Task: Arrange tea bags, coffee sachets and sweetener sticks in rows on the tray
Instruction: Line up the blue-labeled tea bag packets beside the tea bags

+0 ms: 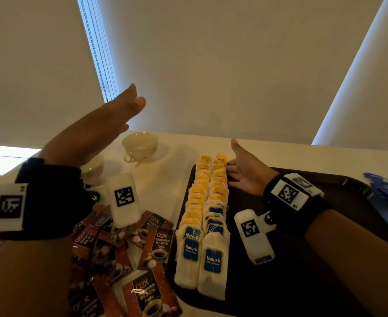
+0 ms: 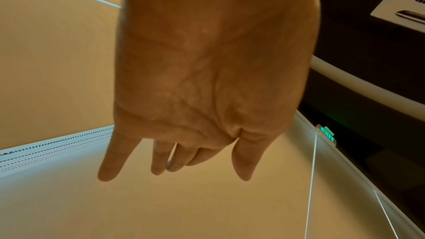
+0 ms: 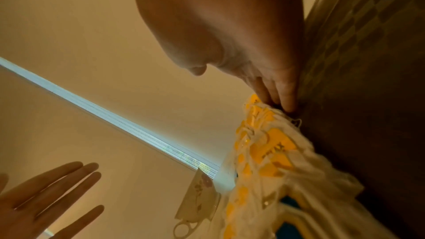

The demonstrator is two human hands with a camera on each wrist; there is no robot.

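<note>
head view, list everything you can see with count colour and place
tea bags: many, white with yellow or blue tags, two rows on tray's left side
tray: one, dark, right of table
coffee sachets: a pile, brown, on table left of tray
teacups: two, cream, far side of table
blue packets: count unclear, right edge
table: one, white
left hand: raised, fingers straight, holding nothing
right hand: flat, fingertips against the yellow-tag bags

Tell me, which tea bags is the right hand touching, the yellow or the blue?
The yellow tea bags at the far end; the right hand rests against them.
</note>
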